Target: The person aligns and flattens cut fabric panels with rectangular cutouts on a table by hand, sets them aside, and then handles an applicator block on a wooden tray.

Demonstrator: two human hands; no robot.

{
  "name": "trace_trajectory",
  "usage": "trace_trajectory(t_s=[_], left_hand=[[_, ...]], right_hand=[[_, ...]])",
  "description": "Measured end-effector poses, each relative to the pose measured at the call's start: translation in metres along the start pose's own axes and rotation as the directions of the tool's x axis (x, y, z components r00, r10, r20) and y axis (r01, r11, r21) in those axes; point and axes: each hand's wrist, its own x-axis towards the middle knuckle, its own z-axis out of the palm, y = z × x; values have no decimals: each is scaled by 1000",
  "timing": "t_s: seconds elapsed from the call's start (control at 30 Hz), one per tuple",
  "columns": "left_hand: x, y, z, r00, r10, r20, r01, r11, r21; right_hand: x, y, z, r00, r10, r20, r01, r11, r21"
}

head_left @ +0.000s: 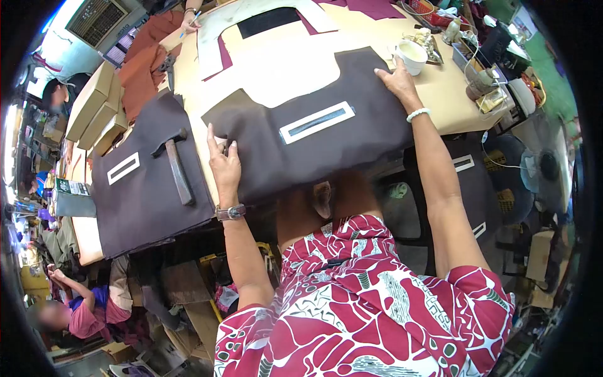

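Observation:
A dark brown leather-like panel lies at the table's near side, partly over the front edge. On it is a white rectangular frame around a dark slot. My left hand is at the panel's left edge, index finger and thumb spread apart. My right hand rests by the panel's upper right edge, its thumb out to the left. Just beyond its fingertips stands a white cup with pale cream contents; I cannot tell whether they touch. A hammer lies left of my left hand on a second dark panel.
Pale template sheets and maroon pieces cover the far table. Brown pieces and cardboard boxes are at left. Another person's hand holds a pen at the far edge. A person in pink sits lower left.

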Motion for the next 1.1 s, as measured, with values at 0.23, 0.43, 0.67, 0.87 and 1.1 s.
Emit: trace_trajectory(t_s=[0.23, 0.43, 0.67, 0.87, 1.1], left_hand=[[10, -20, -1, 979, 117, 166, -131, 989, 72], [2, -19, 6, 996, -76, 54, 68, 989, 130], [1, -23, 6, 999, -31, 33, 26, 988, 152], [4, -25, 3, 996, -55, 68, 45, 990, 132], [5, -17, -2, 991, 17, 130, 5, 987, -164]], right_hand=[[-54, -56, -12, 825, -557, -95, 495, 794, -354], [-155, -123, 44, 686, -646, 335, 602, 762, 239], [-164, -127, 51, 668, -629, 397, 626, 764, 158], [-110, -106, 26, 683, -479, 551, -56, 718, 694], [-24, -16, -1, 996, -85, -12, 74, 918, -390]])
